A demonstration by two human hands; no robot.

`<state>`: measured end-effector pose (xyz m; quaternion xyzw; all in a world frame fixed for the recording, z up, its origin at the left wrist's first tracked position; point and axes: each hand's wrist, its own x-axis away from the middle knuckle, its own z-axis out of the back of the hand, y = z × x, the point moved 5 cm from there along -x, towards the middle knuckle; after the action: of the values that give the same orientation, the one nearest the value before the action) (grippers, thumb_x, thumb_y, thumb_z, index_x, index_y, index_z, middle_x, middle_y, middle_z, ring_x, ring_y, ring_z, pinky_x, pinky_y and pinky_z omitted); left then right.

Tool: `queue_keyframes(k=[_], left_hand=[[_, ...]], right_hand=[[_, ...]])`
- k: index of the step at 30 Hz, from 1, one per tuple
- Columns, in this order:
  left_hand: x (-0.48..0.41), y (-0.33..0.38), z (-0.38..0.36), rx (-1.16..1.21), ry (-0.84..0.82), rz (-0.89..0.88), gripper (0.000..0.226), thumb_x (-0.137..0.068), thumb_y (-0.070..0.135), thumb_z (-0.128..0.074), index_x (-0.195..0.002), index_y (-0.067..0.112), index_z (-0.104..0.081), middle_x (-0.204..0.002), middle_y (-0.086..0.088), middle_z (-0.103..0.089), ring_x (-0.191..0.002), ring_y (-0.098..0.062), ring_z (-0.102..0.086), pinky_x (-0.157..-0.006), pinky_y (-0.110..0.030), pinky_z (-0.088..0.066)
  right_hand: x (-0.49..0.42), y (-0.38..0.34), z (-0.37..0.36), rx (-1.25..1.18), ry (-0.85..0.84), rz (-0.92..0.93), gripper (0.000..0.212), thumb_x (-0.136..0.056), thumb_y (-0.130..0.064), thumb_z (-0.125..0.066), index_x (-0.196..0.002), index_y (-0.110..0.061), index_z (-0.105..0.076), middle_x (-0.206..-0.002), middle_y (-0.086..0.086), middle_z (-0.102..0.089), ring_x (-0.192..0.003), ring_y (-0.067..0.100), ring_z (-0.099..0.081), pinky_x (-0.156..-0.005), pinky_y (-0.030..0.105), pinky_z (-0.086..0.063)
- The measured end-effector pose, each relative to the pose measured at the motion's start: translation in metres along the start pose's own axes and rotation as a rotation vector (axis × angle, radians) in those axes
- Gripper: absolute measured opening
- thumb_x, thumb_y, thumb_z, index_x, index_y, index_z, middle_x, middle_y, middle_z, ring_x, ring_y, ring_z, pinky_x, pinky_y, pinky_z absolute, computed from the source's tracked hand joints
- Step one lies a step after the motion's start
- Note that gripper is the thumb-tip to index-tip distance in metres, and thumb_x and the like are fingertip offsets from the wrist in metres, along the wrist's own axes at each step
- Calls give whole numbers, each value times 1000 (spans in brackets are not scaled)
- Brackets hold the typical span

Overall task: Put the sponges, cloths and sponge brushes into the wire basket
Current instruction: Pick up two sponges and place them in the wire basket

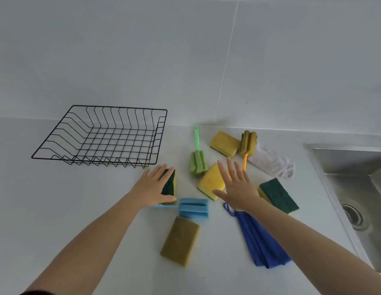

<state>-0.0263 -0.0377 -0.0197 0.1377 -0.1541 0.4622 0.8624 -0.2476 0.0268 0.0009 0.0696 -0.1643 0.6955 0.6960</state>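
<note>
The black wire basket (57, 124) stands empty at the back left of the counter. My left hand (153, 186) grips a green-topped yellow sponge (170, 184), tilted on edge, just in front of the basket. My right hand (237, 186) hovers open, fingers spread, over a yellow sponge (208, 182). Around them lie a green sponge brush (198, 161), a blue sponge brush (194, 208), an orange-handled sponge brush (248, 142), an olive sponge (180, 240), another yellow sponge (224, 143), a green-topped sponge (279, 194), a white cloth (272, 163) and a blue cloth (258, 241).
A steel sink (355, 188) with a drain is sunk into the counter at the right edge. A grey tiled wall (185, 60) rises behind the basket. The pale counter (78, 199) stretches to the left in front of the basket.
</note>
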Motion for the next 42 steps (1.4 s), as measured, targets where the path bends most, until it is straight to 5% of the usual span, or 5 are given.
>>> queue_keyframes(k=[21, 32, 37, 39, 42], left_hand=[[-23, 0, -1, -56, 6, 23, 105, -67, 34, -73, -145, 16, -6, -147, -15, -20, -137, -30, -18, -114, -36, -18], [2, 17, 23, -35, 146, 5, 99, -66, 50, -68, -143, 17, -14, -136, -11, -30, -126, -26, -28, -106, -32, -27], [16, 27, 63, -37, 308, 2, 102, -64, 49, -72, -143, 16, -18, -138, -14, -32, -128, -30, -28, -109, -38, -26], [23, 28, 81, -68, 404, -12, 103, -60, 49, -73, -142, 16, -21, -135, -16, -37, -126, -33, -34, -107, -41, -28], [33, 26, 101, -168, 561, -30, 105, -47, 54, -76, -133, 18, -25, -122, -17, -52, -112, -36, -50, -99, -46, -38]], right_hand=[[-36, 8, -19, -143, -150, -27, 89, -79, -44, -65, -146, -31, -8, -157, 9, -1, -141, 36, -14, -112, 43, -26], [-23, 21, 11, -883, -175, -84, 54, -87, -36, -57, -136, -23, -40, -143, 4, -38, -134, 23, -34, -107, 35, -30], [-16, 20, 36, -1296, -239, -215, 29, -86, -49, -48, -101, -25, -56, -117, 4, -55, -97, 25, -57, -84, 35, -48], [-17, 15, 48, -1386, -279, -200, 36, -91, -50, -37, -94, -23, -59, -100, 6, -59, -78, 24, -60, -69, 34, -50], [-19, 1, 62, -1440, -382, -144, 52, -91, -58, -27, -108, -21, -60, -109, 9, -61, -86, 29, -63, -70, 37, -52]])
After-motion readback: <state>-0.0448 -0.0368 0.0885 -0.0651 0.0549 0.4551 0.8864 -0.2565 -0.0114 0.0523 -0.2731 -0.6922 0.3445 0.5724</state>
